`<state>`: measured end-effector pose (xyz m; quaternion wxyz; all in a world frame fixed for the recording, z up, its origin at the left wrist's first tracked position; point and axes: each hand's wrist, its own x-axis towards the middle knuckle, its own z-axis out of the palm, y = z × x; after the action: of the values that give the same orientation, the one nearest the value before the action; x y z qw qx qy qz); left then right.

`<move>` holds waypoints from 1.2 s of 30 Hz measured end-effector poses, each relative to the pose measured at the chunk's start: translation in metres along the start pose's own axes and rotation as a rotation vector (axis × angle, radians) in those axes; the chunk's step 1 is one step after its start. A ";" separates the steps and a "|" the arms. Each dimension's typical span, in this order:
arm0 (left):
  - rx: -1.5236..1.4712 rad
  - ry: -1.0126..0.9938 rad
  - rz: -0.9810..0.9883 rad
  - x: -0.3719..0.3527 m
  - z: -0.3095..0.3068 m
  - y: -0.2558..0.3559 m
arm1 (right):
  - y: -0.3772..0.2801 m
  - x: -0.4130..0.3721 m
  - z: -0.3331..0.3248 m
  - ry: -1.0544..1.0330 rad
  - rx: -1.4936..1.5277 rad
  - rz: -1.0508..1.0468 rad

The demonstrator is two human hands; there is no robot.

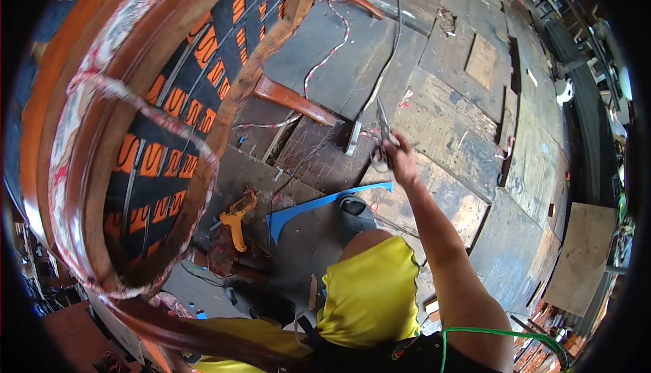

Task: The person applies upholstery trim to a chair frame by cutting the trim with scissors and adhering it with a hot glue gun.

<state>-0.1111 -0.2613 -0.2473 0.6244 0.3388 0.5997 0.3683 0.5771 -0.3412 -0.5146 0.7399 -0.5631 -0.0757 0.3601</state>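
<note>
My right hand (400, 156) reaches out over the workshop floor and grips a pair of scissors (383, 135), blades pointing up and away. A wooden chair frame (88, 169) with black and orange webbing (176, 102) across its seat fills the left side, tilted close to me. A patterned trim strip (68, 129) runs around the frame's rim. My left hand is hidden, out of view behind the frame. My knee in yellow shorts (373, 291) shows below.
A yellow glue gun (237, 220) lies on the floor by the frame. A blue strip (325, 203) lies beside my knee. A metal bar (354, 135) and cord (325, 54) lie ahead. Boards (583, 251) and clutter line the right side.
</note>
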 end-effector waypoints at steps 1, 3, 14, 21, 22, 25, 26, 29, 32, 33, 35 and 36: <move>0.037 0.023 -0.028 0.002 0.001 0.001 | 0.003 0.035 0.011 0.028 0.047 0.081; 0.107 0.067 -0.084 0.004 -0.001 0.002 | 0.045 0.118 0.021 0.045 0.023 0.008; 0.712 0.067 -0.187 0.016 -0.075 -0.003 | 0.051 0.136 0.077 -0.031 -0.466 -0.017; 1.650 -0.389 -0.025 0.158 -0.103 -0.063 | -0.083 -0.080 0.051 -0.455 -0.496 0.114; 1.765 -0.414 -0.108 0.180 -0.099 -0.069 | -0.105 -0.099 0.042 -0.468 -0.406 0.129; 1.681 0.039 -0.441 0.201 -0.067 -0.090 | -0.182 -0.129 0.049 -0.272 -0.501 -0.035; 1.481 0.338 -0.441 0.196 -0.055 -0.125 | -0.207 -0.137 0.048 -0.195 -0.490 -0.111; 1.222 0.119 -0.371 0.211 -0.034 -0.264 | -0.274 -0.167 0.046 -0.329 -0.465 -0.262; 1.159 0.227 -0.258 0.166 0.013 -0.299 | -0.305 -0.215 0.068 -0.398 -0.485 -0.316; 1.090 0.416 -0.137 0.139 0.033 -0.290 | -0.306 -0.230 0.078 -0.406 -0.491 -0.327; 1.250 0.217 -0.033 0.134 0.038 -0.293 | -0.299 -0.253 0.093 -0.419 -0.509 -0.337; 1.413 0.043 0.079 0.133 0.034 -0.293 | -0.294 -0.264 0.099 -0.441 -0.518 -0.335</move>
<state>-0.0607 -0.2912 -0.5653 0.2291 0.6771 0.6948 -0.0801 0.4653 -0.4586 -0.1412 0.5876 -0.6202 -0.4130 0.3156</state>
